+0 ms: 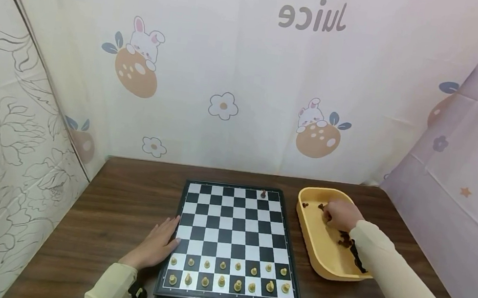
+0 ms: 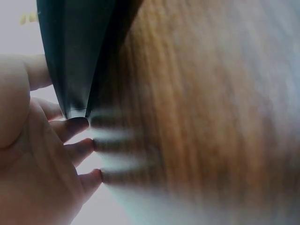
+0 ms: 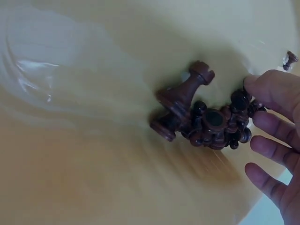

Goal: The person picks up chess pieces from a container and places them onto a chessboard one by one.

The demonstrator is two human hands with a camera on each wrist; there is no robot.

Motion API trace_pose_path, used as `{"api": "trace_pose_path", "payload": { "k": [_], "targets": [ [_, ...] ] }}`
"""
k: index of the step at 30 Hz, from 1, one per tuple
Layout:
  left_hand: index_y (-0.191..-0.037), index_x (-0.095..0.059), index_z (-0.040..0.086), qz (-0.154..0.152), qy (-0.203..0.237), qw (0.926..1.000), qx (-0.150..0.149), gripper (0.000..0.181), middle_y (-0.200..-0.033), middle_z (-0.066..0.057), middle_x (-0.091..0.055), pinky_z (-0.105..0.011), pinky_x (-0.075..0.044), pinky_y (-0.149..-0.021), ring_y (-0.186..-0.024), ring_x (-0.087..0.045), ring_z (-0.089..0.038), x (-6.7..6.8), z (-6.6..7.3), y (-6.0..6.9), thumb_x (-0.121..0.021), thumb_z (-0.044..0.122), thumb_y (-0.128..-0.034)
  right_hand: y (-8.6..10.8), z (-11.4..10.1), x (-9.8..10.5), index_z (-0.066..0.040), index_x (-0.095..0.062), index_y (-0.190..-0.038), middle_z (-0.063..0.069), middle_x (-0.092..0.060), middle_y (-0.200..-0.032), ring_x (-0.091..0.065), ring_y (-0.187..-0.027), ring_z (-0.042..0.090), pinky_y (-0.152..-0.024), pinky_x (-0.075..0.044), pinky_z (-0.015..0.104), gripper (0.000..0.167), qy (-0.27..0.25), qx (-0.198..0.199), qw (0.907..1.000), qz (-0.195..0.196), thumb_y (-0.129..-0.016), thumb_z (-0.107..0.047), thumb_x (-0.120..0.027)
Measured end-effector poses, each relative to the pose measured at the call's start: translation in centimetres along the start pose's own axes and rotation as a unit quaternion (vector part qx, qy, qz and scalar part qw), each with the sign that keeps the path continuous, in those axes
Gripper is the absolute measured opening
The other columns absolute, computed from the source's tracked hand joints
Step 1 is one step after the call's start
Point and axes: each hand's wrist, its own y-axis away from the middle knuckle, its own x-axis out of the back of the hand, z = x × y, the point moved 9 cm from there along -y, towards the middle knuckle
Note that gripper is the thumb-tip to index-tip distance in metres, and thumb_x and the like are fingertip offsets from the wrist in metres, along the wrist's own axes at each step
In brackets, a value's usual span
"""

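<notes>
A broad stretch of wooden table (image 1: pixel 112 213) runs left of the left hand (image 1: pixel 154 245), whose relaxed fingers touch the chessboard (image 1: pixel 231 236) along its left edge, gripping nothing (the thumb laps its rim). Pale pieces (image 1: pixel 221 281) fill the two near rows. Beyond a narrower table strip, the right hand (image 1: pixel 342 215) reaches inside the yellow tray (image 1: pixel 325 250), fingers loosely bent beside dark pieces (image 3: pixel 215 122); whether it pinches one, I cannot tell.

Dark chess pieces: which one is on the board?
The lone dark piece on the board, far row, second square from the right; the other visible dark pieces are in the yellow tray.
</notes>
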Motion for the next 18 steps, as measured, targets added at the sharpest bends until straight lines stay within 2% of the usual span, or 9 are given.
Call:
{"api": "trace_pose_path", "payload": {
  "k": [5, 10, 14, 18],
  "targets": [
    [-0.150, -0.024, 0.001, 0.002, -0.002, 1.0000, -0.001, 0.063, -0.152, -0.020, -0.029, -0.056, -0.008, -0.113, -0.142, -0.015, -0.038, 0.08, 0.03, -0.08, -0.051, 0.024, -0.0986, -0.15, -0.12, 0.13, -0.019, -0.032, -0.050, -0.013, -0.013, -0.055, -0.014, -0.051, 0.006, -0.048, -0.015, 0.022, 0.044, 0.023, -0.008, 0.9997, 0.007, -0.069, 0.008, -0.060],
    [-0.150, -0.024, 0.001, 0.001, -0.003, 1.0000, -0.004, 0.062, -0.152, -0.021, -0.028, -0.056, -0.008, -0.113, -0.142, -0.015, -0.038, 0.07, 0.02, -0.15, -0.050, 0.024, -0.0989, -0.32, -0.21, 0.15, -0.021, -0.026, -0.051, -0.012, -0.009, -0.056, -0.011, -0.053, 0.008, -0.049, -0.013, 0.023, 0.048, 0.046, -0.015, 0.9988, -0.010, -0.069, 0.008, -0.059],
    [-0.150, -0.024, 0.000, 0.000, 0.000, 1.0000, -0.002, 0.062, -0.152, -0.021, -0.028, -0.056, -0.008, -0.113, -0.142, -0.015, -0.038, -0.02, -0.04, -0.15, -0.050, 0.024, -0.0988, -0.41, -0.28, 0.21, -0.021, -0.028, -0.049, -0.011, -0.015, -0.055, -0.014, -0.052, 0.007, -0.048, -0.017, 0.022, 0.049, 0.064, -0.017, 0.9977, -0.014, -0.072, 0.005, -0.063],
    [-0.150, -0.024, 0.000, -0.001, 0.000, 1.0000, 0.000, 0.062, -0.152, -0.020, -0.027, -0.057, -0.008, -0.113, -0.142, -0.014, -0.038, -0.15, -0.12, -0.14, -0.050, 0.024, -0.0989, -0.42, -0.20, 0.01, -0.021, -0.029, -0.049, -0.009, -0.020, -0.056, -0.019, -0.053, 0.008, -0.049, -0.020, 0.023, 0.047, 0.080, -0.015, 0.9967, -0.006, -0.070, 0.004, -0.063]
  ]
}}
